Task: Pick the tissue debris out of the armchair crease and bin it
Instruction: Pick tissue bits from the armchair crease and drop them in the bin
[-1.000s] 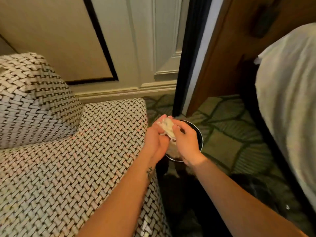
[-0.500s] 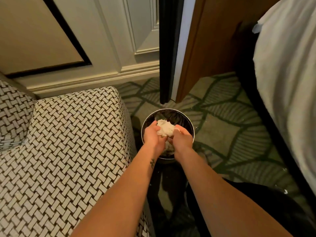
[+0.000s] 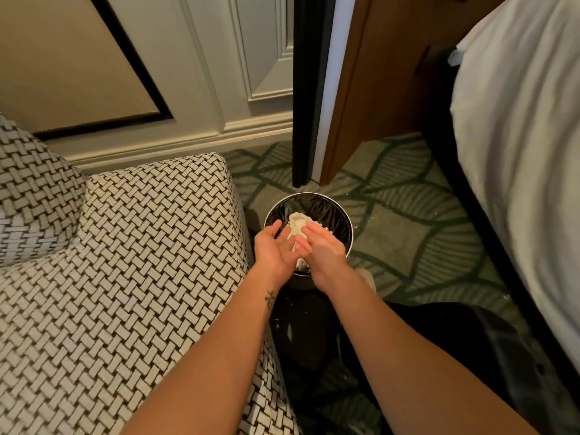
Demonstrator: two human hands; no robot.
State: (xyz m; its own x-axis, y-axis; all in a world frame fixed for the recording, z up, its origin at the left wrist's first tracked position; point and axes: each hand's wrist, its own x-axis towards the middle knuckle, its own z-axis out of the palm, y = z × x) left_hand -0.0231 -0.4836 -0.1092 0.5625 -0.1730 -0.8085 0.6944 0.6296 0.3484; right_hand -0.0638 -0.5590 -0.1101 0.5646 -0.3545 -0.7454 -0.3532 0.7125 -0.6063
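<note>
A round black bin (image 3: 337,215) with a dark liner stands on the carpet just right of the woven-pattern armchair (image 3: 141,262). A crumpled white wad of tissue (image 3: 297,222) shows inside the bin's mouth, between and below my fingertips. My left hand (image 3: 272,248) hovers over the bin's near-left rim, palm turned inward and fingers spread. Beside it, over the near rim, my right hand (image 3: 324,250) has its fingers extended and holds nothing. The armchair crease (image 3: 80,229) between seat and arm lies far left; no tissue shows there.
An open wooden door (image 3: 370,98) and dark door frame (image 3: 306,89) stand behind the bin. A bed with white sheets (image 3: 518,136) runs along the right. Green patterned carpet (image 3: 408,233) surrounds the bin. My dark-clothed leg (image 3: 439,356) is at the bottom right.
Both hands carried the tissue wad from beside the seat edge to over the bin, then spread apart. The wad has left my fingers and sits in the bin's mouth.
</note>
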